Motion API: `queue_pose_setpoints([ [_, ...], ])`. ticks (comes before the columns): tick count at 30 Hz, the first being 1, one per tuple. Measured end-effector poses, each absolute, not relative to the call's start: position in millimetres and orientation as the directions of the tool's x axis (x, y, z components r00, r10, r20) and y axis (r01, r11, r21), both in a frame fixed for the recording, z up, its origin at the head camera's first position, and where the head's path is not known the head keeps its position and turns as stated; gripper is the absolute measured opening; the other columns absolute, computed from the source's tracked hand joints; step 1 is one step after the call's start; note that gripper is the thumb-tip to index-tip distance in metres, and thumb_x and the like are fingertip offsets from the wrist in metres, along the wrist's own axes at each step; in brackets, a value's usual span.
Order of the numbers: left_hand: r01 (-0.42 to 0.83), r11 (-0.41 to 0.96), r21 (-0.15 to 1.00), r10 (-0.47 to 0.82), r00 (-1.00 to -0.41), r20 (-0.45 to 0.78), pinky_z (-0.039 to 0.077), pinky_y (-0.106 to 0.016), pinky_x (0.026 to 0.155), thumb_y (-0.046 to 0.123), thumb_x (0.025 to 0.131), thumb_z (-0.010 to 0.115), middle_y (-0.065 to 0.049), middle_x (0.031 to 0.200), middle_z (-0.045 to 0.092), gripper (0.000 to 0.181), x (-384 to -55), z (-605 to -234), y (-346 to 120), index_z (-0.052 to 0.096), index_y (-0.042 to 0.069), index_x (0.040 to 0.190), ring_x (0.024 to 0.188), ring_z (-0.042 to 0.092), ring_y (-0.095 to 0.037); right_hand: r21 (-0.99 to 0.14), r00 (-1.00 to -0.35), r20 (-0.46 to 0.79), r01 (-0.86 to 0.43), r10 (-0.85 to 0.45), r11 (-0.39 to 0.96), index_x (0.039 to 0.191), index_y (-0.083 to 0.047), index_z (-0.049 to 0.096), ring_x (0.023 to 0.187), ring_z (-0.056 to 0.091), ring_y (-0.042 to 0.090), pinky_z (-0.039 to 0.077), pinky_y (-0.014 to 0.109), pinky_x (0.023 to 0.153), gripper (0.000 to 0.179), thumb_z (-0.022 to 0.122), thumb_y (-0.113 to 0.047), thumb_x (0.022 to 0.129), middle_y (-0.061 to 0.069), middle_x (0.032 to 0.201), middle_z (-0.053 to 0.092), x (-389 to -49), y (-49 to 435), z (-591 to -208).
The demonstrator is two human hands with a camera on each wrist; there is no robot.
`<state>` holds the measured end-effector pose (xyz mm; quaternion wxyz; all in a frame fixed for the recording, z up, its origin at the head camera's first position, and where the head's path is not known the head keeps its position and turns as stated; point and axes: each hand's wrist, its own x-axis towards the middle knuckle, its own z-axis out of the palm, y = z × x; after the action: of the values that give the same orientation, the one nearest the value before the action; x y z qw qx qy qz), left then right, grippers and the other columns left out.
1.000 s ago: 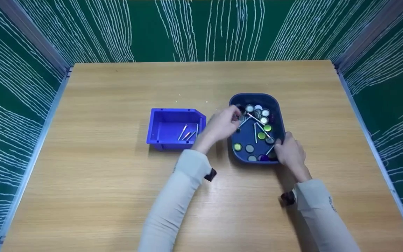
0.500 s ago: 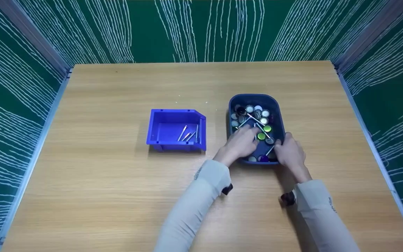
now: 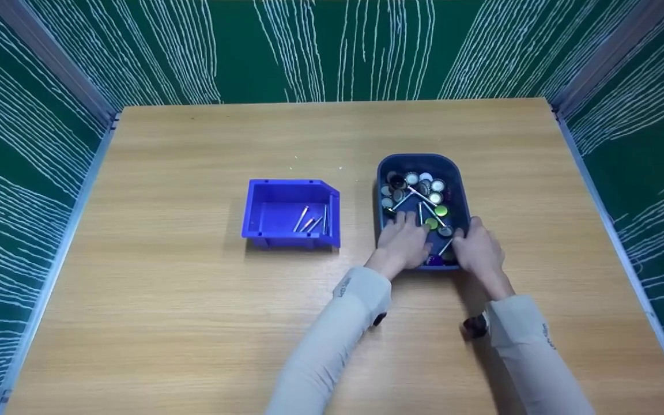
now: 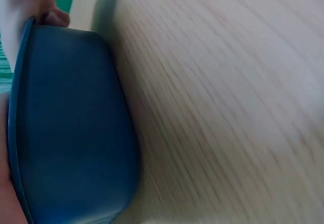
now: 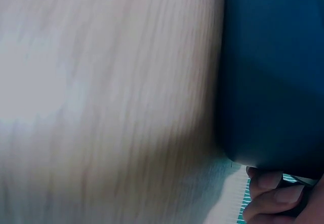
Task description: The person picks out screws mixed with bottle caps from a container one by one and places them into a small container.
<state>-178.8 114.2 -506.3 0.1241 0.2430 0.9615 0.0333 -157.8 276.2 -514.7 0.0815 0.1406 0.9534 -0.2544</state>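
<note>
A dark blue tray [image 3: 418,156] with rounded corners holds bottle caps [image 3: 441,211] in white, green, grey and purple, along with several slim metal screws or nails [image 3: 434,214]. My left hand [image 3: 404,241] reaches over its front left rim, fingers spread down into it; whatever lies beneath them is hidden. At the front right corner my right hand [image 3: 479,248] grips the rim, its fingers [image 5: 276,196] curled outside below the edge. The left wrist view shows mostly the tray's outer wall [image 4: 71,122].
Left of the tray stands a blue bin [image 3: 274,235] with several metal screws or nails [image 3: 301,219] inside. Small white specks lie on the wooden table [image 3: 193,300] behind it. Green walls with white streaks [image 3: 240,52] border the table at the back and sides.
My left hand has moved from the tray's back left down toward its front left, its fingers now spreading over caps there. My right hand keeps its hold on the tray.
</note>
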Motion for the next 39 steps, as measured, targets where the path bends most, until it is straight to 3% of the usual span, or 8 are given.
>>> queue_pose_setpoints([
  [4,0.447,0.886,0.125,0.464,-0.842,-0.276,0.036,-0.04,0.114,0.053,0.101,0.04,-0.006,0.155,0.041,0.051,-180,-507,114,0.049,0.028,0.144,0.143,0.036,-0.025,-0.466,-0.947,-0.228,0.31,0.227,0.829,0.124,0.008,0.046,0.104,0.06,0.052,0.045,0.057,0.073,0.046,0.037,-0.029,0.099,0.037,0.114,0.06,-158,275,-515],
  [7,0.438,0.89,0.129,0.456,-0.848,-0.27,0.037,-0.041,0.114,0.051,0.101,0.04,-0.005,0.15,0.048,0.047,-180,-508,115,0.059,0.024,0.135,0.139,0.041,-0.023,-0.465,-0.946,-0.233,0.312,0.226,0.829,0.126,0.008,0.046,0.105,0.059,0.052,0.045,0.058,0.076,0.046,0.037,-0.029,0.1,0.038,0.116,0.059,-158,276,-515],
  [12,0.423,0.897,0.127,0.441,-0.872,-0.21,0.044,-0.038,0.104,0.045,0.1,0.045,-0.002,0.131,0.062,0.038,-179,-508,117,0.071,0.021,0.114,0.123,0.054,-0.02,-0.467,-0.946,-0.231,0.315,0.23,0.826,0.125,0.008,0.046,0.106,0.059,0.052,0.045,0.059,0.077,0.046,0.037,-0.029,0.1,0.037,0.117,0.059,-158,276,-514],
  [19,0.372,0.918,0.139,0.39,-0.91,-0.138,0.054,-0.03,0.087,0.038,0.094,0.061,0.0,0.12,0.065,0.025,-176,-508,117,0.073,0.02,0.108,0.108,0.062,-0.016,-0.472,-0.95,-0.212,0.304,0.228,0.828,0.122,0.008,0.047,0.104,0.059,0.053,0.045,0.059,0.074,0.045,0.036,-0.029,0.099,0.038,0.116,0.059,-157,275,-514],
  [24,0.327,0.936,0.128,0.341,-0.932,-0.12,0.057,-0.026,0.076,0.027,0.091,0.067,-0.001,0.121,0.065,0.029,-178,-508,121,0.067,0.019,0.12,0.104,0.065,-0.014,-0.467,-0.944,-0.24,0.318,0.228,0.825,0.128,0.007,0.045,0.109,0.058,0.052,0.045,0.06,0.079,0.047,0.036,-0.03,0.1,0.038,0.121,0.057,-158,276,-513],
  [31,0.287,0.953,0.096,0.297,-0.949,-0.109,0.056,-0.023,0.068,0.026,0.09,0.067,-0.002,0.122,0.066,0.062,-180,-511,127,0.043,0.014,0.145,0.099,0.067,-0.011,-0.457,-0.933,-0.269,0.344,0.241,0.821,0.132,0.008,0.041,0.111,0.057,0.051,0.044,0.06,0.084,0.05,0.034,-0.03,0.101,0.037,0.124,0.055,-159,279,-513],
  [35,0.265,0.962,0.064,0.273,-0.947,-0.17,0.055,-0.024,0.07,0.033,0.089,0.068,-0.001,0.12,0.065,0.055,-180,-511,127,0.05,0.015,0.138,0.099,0.067,-0.012,-0.46,-0.933,-0.273,0.342,0.236,0.819,0.132,0.007,0.041,0.111,0.056,0.05,0.044,0.06,0.084,0.05,0.035,-0.03,0.101,0.037,0.125,0.055,-160,278,-515],
  [39,0.263,0.962,0.073,0.273,-0.94,-0.207,0.056,-0.025,0.07,0.035,0.09,0.067,0.003,0.108,0.07,0.032,-180,-511,126,0.065,0.018,0.116,0.09,0.069,-0.011,-0.461,-0.939,-0.253,0.33,0.234,0.824,0.129,0.007,0.043,0.11,0.057,0.051,0.045,0.06,0.082,0.048,0.035,-0.03,0.1,0.037,0.123,0.056,-159,276,-516],
])
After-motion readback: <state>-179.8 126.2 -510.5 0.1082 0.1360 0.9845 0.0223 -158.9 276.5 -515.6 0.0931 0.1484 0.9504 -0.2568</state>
